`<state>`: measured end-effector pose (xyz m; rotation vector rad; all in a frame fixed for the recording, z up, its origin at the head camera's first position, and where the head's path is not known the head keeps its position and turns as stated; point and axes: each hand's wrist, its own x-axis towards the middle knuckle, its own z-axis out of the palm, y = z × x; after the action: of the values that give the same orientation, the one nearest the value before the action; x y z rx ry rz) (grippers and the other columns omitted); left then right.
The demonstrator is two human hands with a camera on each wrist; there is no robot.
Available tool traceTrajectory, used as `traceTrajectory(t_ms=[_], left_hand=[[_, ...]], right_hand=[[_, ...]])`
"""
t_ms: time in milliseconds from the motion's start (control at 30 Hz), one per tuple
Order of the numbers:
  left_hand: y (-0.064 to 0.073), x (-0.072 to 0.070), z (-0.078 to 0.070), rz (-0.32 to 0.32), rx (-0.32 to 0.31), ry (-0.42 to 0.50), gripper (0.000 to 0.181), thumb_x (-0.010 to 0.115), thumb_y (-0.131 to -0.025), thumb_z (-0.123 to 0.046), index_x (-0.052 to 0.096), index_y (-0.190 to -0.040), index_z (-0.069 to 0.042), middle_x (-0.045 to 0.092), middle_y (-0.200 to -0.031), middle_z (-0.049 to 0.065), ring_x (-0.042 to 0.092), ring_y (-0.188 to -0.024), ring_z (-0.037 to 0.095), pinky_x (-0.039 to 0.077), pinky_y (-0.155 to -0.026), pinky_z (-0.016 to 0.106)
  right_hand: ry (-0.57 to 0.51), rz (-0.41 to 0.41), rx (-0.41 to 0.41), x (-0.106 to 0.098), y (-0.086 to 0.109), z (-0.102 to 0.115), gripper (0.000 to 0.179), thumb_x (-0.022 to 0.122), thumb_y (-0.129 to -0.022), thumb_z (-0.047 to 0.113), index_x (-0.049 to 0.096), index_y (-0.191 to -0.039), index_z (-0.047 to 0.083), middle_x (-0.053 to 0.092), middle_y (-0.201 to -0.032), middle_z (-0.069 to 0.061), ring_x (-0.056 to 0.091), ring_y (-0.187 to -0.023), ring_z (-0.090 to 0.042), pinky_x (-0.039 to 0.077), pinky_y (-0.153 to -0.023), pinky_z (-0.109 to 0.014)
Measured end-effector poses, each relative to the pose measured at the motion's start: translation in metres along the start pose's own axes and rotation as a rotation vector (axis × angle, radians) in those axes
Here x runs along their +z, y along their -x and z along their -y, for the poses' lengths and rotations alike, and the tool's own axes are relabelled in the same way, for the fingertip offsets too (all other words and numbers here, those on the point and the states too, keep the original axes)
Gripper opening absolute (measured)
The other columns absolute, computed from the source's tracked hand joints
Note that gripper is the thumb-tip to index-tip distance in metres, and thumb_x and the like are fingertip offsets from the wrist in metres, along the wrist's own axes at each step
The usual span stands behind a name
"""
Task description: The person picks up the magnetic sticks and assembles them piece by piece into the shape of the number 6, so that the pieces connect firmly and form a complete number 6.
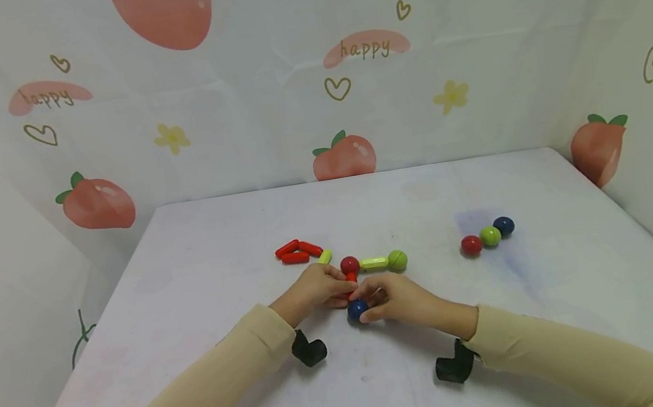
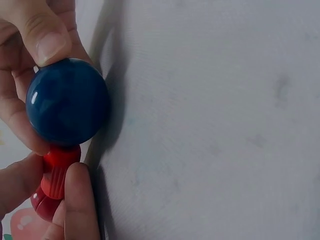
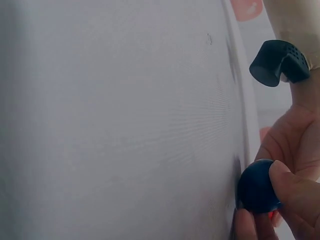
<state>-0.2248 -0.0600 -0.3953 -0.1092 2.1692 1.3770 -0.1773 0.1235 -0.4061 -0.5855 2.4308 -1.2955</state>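
My left hand (image 1: pixel 317 287) pinches a short red rod (image 2: pixel 56 172) between thumb and fingers. A red ball (image 1: pixel 350 266) sits on the rod's far end. At the near end is a blue ball (image 1: pixel 357 310), which my right hand (image 1: pixel 400 301) grips between thumb and fingertips. In the left wrist view the blue ball meets the rod's end; whether the rod sits inside it is hidden. From the red ball a yellow-green rod (image 1: pixel 373 264) runs right to a green ball (image 1: pixel 397 261).
Several loose red rods (image 1: pixel 295 257) and a yellow-green rod (image 1: pixel 325 256) lie beyond my left hand. To the right, a red ball (image 1: pixel 471 245), a green ball (image 1: pixel 490 236) and a dark blue ball (image 1: pixel 504 226) stand in a row on the white table (image 1: pixel 577 305).
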Motion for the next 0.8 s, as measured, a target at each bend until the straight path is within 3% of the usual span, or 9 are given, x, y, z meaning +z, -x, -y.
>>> traceTrajectory(t_ms=[233, 800], left_hand=[[-0.0031, -0.0033, -0.0008, 0.017, -0.016, -0.009, 0.026, 0.073, -0.094, -0.012, 0.064, -0.114, 0.002, 0.067, -0.091, 0.006, 0.064, -0.069, 0.009, 0.059, -0.069, 0.019], [-0.0045, -0.0030, -0.0016, 0.022, -0.028, 0.014, 0.026, 0.073, -0.095, -0.014, 0.065, -0.115, 0.002, 0.068, -0.090, 0.006, 0.062, -0.068, 0.009, 0.056, -0.063, 0.016]], right_hand=[[-0.023, 0.012, 0.040, -0.0008, -0.0009, 0.0013, 0.032, 0.080, -0.087, 0.008, 0.072, -0.118, 0.000, 0.074, -0.116, -0.015, 0.073, -0.098, -0.020, 0.060, -0.088, -0.031], [-0.053, 0.030, 0.064, -0.0039, -0.0047, -0.0007, 0.032, 0.078, -0.088, 0.007, 0.072, -0.119, 0.002, 0.073, -0.113, -0.015, 0.068, -0.092, -0.013, 0.059, -0.087, -0.030]])
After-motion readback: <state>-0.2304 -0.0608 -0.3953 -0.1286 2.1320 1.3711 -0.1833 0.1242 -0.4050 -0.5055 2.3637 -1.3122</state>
